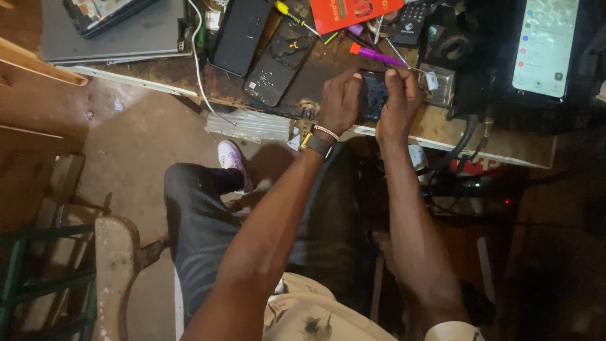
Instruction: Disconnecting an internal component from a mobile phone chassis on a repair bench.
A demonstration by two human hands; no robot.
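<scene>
Forearms reach out — left hand (339, 101) and right hand (398, 104) clamp a dark phone (374, 95) between them — above the cluttered workbench (442, 126), dim room.

Glossy glass phone (374, 95); worn wooden bench (442, 123)

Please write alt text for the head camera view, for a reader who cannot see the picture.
Seen from above, a seated person holds a dark phone at the edge of a cluttered bench, left hand on its left side, right hand on its right. Behind lie two more phones, a purple screwdriver, a red box and a lit screen.
</scene>
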